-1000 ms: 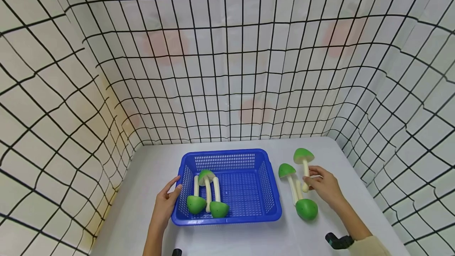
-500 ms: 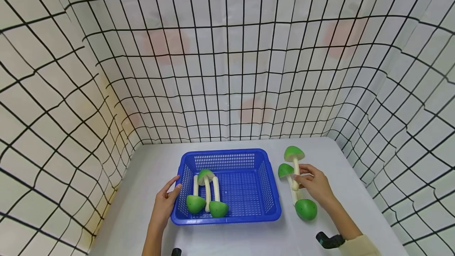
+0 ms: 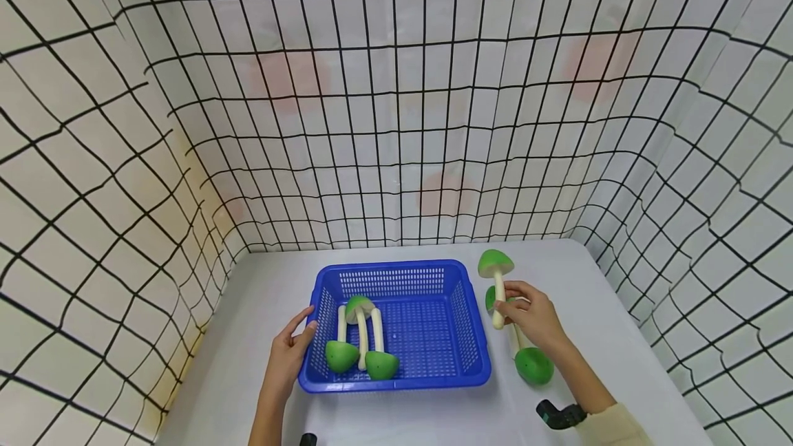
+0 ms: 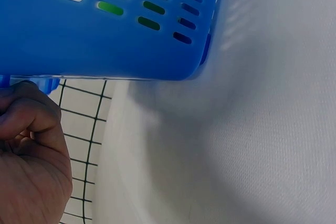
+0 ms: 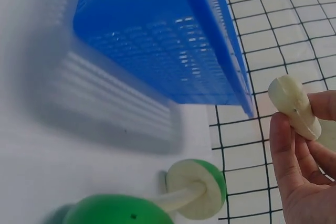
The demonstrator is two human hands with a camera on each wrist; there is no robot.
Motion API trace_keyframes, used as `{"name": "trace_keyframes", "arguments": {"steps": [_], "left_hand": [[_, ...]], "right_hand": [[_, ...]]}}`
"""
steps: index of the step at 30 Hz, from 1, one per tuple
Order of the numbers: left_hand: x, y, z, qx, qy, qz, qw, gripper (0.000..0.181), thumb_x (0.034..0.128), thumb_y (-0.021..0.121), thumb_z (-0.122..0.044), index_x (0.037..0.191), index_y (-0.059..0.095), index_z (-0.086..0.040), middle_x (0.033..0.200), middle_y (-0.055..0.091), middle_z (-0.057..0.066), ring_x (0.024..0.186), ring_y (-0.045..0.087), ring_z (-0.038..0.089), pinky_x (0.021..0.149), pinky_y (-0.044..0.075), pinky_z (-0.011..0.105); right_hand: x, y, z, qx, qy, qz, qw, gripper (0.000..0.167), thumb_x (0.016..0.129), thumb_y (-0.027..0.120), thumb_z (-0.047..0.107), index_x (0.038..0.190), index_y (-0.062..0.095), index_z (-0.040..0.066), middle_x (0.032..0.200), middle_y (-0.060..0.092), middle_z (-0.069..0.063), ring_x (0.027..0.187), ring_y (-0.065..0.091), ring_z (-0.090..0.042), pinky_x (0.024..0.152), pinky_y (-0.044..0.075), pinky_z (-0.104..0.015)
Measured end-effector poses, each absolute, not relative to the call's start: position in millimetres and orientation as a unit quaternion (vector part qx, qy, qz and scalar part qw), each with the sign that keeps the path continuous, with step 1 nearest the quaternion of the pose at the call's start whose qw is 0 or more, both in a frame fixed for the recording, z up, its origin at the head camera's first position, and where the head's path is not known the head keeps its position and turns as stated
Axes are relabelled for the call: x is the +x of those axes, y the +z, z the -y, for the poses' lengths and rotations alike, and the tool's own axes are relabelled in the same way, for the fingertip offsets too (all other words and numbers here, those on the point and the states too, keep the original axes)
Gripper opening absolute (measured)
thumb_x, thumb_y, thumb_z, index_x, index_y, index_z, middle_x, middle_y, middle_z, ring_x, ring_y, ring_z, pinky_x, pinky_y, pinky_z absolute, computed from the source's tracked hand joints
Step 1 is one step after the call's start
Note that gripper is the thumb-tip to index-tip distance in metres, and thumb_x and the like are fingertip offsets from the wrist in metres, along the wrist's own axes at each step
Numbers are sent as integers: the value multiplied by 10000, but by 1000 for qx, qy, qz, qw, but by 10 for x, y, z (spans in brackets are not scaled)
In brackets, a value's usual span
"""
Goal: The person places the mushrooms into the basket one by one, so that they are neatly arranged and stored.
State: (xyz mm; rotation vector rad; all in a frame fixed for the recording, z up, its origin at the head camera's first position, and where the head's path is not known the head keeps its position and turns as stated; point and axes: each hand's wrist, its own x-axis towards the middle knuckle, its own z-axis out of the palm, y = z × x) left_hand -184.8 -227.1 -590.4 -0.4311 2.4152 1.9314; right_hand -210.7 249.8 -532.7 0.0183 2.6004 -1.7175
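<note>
Mushroom (image 3: 498, 282) with a green cap and pale stem is held just to the right of the basket (image 3: 434, 384), raised off the table (image 3: 409, 422). Its cap points away from the person, and the right hand (image 3: 534, 316) has a narrow grip, pinching the stem between thumb and fingers. At the basket's left rim, the left hand (image 3: 288, 355) touches the edge with thumb and index finger; I cannot tell whether its grip clasps the rim. Three mushrooms lie in the basket's left half: two outer ones (image 3: 342, 356) with caps toward the person, and a middle one (image 3: 359, 314) with its cap at the far end. Right of the basket, two more lie on the table: a near one (image 3: 534, 365), and a far one (image 3: 490, 299) partly hidden behind the held one. Beyond the basket stands a black-lined grid (image 3: 423, 133).
</note>
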Motion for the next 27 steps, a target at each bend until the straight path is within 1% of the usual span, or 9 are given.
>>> {"name": "trace_keyframes", "arguments": {"steps": [8, 14, 21, 27], "left_hand": [[-1847, -5900, 2268, -136, 621, -772, 10, 595, 969, 638, -566, 1497, 531, -314, 955, 747, 155, 751, 704, 224, 647, 593, 280], [-1844, -5905, 2266, -134, 618, -775, 9, 598, 969, 633, -573, 1498, 529, -314, 973, 745, 158, 755, 699, 218, 645, 585, 273], [-1841, -5898, 2266, -134, 620, -773, 8, 581, 974, 635, -559, 1494, 534, -320, 1008, 751, 175, 770, 708, 227, 660, 594, 279], [-1826, -5891, 2268, -135, 617, -775, 8, 577, 975, 632, -563, 1493, 533, -329, 1009, 744, 181, 782, 717, 237, 671, 608, 292]], "right_hand": [[-2114, -5306, -2343, 13, -561, -827, 21, 537, 976, 722, 215, 1439, 522, 29, 1271, 615, -208, 904, 710, -176, 749, 617, -300], [-2117, -5322, -2255, 11, -563, -826, 21, 541, 968, 729, 202, 1435, 524, 22, 1264, 623, -211, 897, 710, -177, 738, 619, -306], [-2130, -5303, -2171, 6, -566, -824, 25, 557, 954, 752, 238, 1424, 537, 30, 1243, 631, -196, 878, 712, -170, 755, 626, -339], [-2141, -5302, -2088, -7, -584, -811, 34, 557, 952, 755, 229, 1417, 535, 14, 1236, 614, -210, 876, 724, -196, 736, 625, -320]]}}
